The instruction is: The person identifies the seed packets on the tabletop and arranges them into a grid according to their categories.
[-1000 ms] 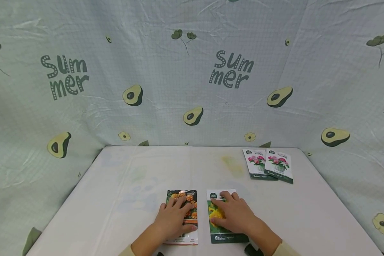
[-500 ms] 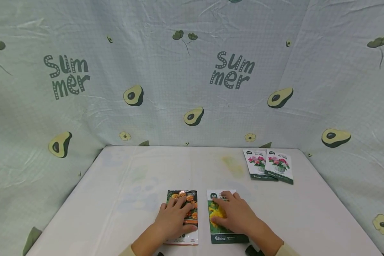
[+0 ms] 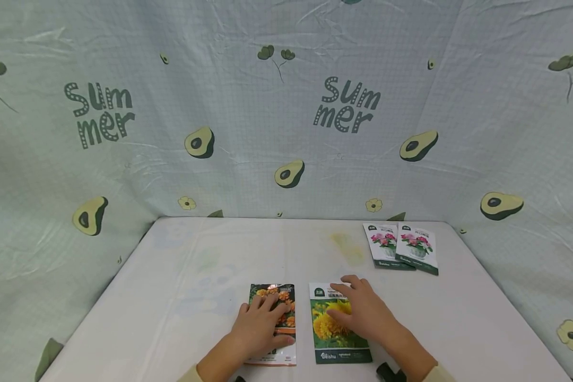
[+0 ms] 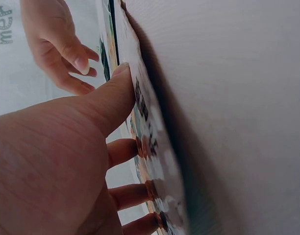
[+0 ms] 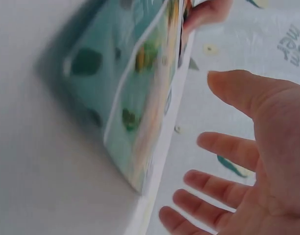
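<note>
A seed packet with orange flowers (image 3: pixel 284 356) lies on the table, left of centre. My left hand (image 3: pixel 259 328) rests on it with spread fingers; in the left wrist view the thumb and fingertips touch its printed face. Just right of it lies a second seed packet with yellow flowers (image 3: pixel 327 323), its green end toward me. Over that packet's right side hovers my right hand (image 3: pixel 366 313), fingers parted. In the right wrist view the hand (image 5: pixel 238 156) is apart from the packet (image 5: pixel 125 83) and holds nothing.
Two more seed packets with pink flowers, a left one (image 3: pixel 383 246) and a right one (image 3: pixel 417 246), overlap near the table's back right corner. A pale cloth printed with avocados (image 3: pixel 239 106) hangs behind the table (image 3: pixel 181 297).
My right hand has risen off the yellow-flower packet and shifted right, uncovering more of its picture. The left hand has stayed on the orange-flower packet.
</note>
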A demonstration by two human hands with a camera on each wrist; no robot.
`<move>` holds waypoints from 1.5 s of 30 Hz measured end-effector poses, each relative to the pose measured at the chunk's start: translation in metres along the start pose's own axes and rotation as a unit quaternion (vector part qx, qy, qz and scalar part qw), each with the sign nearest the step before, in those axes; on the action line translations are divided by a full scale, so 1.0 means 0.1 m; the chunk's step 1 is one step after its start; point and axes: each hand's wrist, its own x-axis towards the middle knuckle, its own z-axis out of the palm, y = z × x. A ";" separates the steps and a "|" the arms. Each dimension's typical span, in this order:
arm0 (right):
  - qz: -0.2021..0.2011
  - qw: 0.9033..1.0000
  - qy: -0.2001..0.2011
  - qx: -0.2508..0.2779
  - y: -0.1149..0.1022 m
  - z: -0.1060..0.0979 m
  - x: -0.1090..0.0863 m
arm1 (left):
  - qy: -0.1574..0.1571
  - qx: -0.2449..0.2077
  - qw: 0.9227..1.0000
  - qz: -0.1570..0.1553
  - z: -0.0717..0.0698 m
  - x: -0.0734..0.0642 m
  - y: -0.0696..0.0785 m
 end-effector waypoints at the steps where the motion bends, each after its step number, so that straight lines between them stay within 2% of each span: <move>1: 0.003 1.000 0.008 0.003 0.02 -0.01 0.01 | -0.001 0.001 1.000 -0.002 0.00 0.00 0.00; 12: -0.004 0.997 0.072 0.025 0.25 -0.12 0.09 | -0.008 -0.001 1.000 -0.010 -0.02 0.00 0.01; 30: -0.008 0.986 0.165 0.034 0.66 -0.20 0.38 | -0.014 0.011 1.000 -0.012 -0.01 0.02 0.03; 45: -0.011 0.977 0.207 0.043 0.99 -0.35 0.66 | -0.012 0.010 1.000 -0.014 0.00 0.02 0.00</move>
